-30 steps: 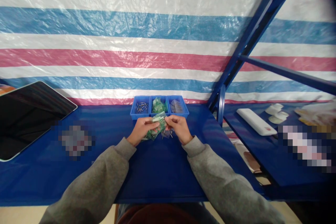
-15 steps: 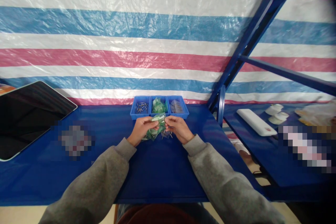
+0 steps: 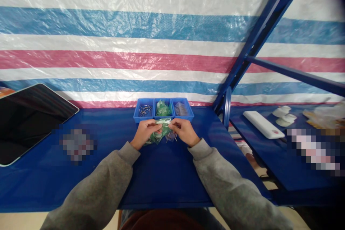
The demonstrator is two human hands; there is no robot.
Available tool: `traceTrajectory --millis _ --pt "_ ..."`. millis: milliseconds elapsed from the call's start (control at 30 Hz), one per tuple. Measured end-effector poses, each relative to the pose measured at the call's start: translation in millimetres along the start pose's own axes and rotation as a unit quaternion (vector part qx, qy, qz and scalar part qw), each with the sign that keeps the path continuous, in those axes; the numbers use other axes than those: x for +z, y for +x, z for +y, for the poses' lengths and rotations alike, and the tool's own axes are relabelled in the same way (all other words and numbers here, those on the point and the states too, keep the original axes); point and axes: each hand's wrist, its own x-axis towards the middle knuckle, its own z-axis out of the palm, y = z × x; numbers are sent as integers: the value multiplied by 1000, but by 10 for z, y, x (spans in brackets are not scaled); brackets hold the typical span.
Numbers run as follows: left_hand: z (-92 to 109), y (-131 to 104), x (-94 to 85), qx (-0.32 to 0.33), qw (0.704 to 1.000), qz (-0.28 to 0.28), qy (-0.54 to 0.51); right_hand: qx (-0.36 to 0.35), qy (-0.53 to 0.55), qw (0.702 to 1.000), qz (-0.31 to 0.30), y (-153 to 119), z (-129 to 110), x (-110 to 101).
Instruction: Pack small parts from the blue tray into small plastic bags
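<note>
A small green plastic bag [image 3: 165, 122] is stretched between my two hands above the table. My left hand [image 3: 147, 131] pinches its left side between thumb and fingers. On the other side my right hand [image 3: 184, 130] grips it with thumb and forefinger. Under the hands lie more green bags [image 3: 155, 138] and several thin metal pieces [image 3: 172, 136], partly hidden. Just beyond stand three joined blue bins: the left bin [image 3: 139, 119] holds metal pins or screws, the middle bin [image 3: 155, 118] green bags, the right bin [image 3: 185, 117] clear bags.
A dark-screened tablet or monitor [image 3: 35, 122] lies at the left, near a blurred-out item [image 3: 77, 145]. A blue metal frame [image 3: 237, 68] rises at the right. Beyond it, another table carries a white box-shaped device [image 3: 262, 124] and white round parts [image 3: 284, 116]. A striped tarp [image 3: 134, 43] hangs behind.
My right thumb and fingers have shifted slightly on the green bag, and its upper edge now lies flatter between my hands. The left hand stays nearly in place.
</note>
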Motion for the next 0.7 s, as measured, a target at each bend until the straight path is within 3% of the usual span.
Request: traceTrajectory --millis 300,500,700 --pt "-3 1 11 -29 996 -84 -14 -3 -49 999 16 -8 16 73" --pt "-21 17 -16 -32 996 -78 -2 -1 -34 999 -33 -4 -7 15" --pt "-47 4 -6 -21 997 -75 -14 -8 -61 998 -23 8 23 31"
